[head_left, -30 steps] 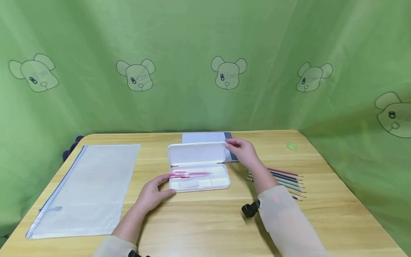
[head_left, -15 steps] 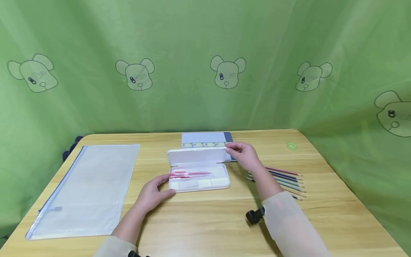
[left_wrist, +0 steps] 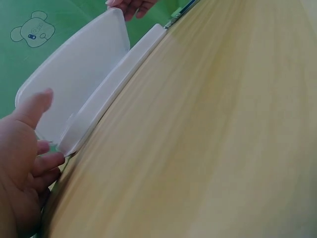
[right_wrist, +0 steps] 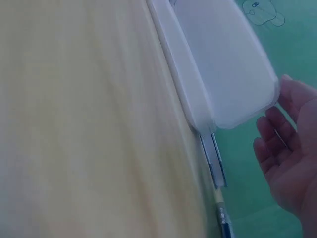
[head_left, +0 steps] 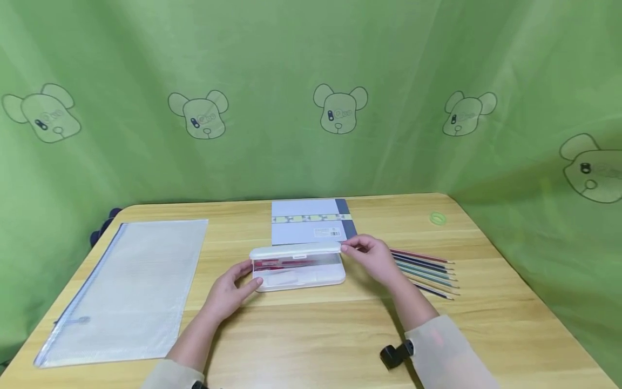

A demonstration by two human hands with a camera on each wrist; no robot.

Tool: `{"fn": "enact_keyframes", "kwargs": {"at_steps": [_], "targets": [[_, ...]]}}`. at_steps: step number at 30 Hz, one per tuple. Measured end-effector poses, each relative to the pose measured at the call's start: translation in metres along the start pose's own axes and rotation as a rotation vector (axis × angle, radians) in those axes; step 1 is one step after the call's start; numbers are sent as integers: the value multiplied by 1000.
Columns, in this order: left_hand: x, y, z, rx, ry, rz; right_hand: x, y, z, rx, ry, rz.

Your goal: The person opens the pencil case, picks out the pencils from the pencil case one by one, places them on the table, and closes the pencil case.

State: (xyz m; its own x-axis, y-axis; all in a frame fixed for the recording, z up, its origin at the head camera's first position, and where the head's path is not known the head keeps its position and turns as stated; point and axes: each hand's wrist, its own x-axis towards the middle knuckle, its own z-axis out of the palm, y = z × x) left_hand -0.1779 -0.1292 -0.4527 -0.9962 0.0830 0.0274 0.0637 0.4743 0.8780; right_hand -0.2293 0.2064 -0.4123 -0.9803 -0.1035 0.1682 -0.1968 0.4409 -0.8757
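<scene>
A white plastic pencil case (head_left: 301, 284) lies on the wooden table with its lid (head_left: 295, 250) tilted partway down over the tray. Inside are red pens (head_left: 282, 264), partly hidden by the lid. My left hand (head_left: 225, 294) rests at the case's left end; in the left wrist view, fingers touch that end and the thumb (left_wrist: 37, 109) is raised apart from the tray. At the lid's right corner, my right hand (head_left: 374, 262) pinches the edge, thumb and fingers around it in the right wrist view (right_wrist: 292, 144).
Behind the case lies a pale notebook (head_left: 301, 231) with a patterned band. Several pencils (head_left: 427, 273) are spread to the right, partly behind the right hand. A green ring (head_left: 438, 218) sits at the back right, and a translucent zip pouch (head_left: 128, 286) covers the left side.
The lid has swung from upright down toward the tray, led by my right hand, which has come lower and nearer. The notebook behind is uncovered. My left thumb has lifted slightly at the left end.
</scene>
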Motion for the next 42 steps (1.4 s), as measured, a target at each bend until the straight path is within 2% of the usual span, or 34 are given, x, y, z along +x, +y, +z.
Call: {"fn": "enact_keyframes", "kwargs": {"at_steps": [7, 13, 18, 26, 42], "targets": [[-1, 3, 0, -44, 59, 17, -11, 8, 8, -1, -16, 9], [-3, 3, 1, -37, 83, 30, -17, 11, 15, -32, -53, 54], [-3, 3, 2, -47, 67, 7, -20, 12, 15, -87, -86, 112], [-2, 4, 2, -21, 52, 1, -25, 13, 17, -151, -102, 149], [-1, 4, 0, 23, 30, -31, -24, 13, 19, -184, -100, 147]]}}
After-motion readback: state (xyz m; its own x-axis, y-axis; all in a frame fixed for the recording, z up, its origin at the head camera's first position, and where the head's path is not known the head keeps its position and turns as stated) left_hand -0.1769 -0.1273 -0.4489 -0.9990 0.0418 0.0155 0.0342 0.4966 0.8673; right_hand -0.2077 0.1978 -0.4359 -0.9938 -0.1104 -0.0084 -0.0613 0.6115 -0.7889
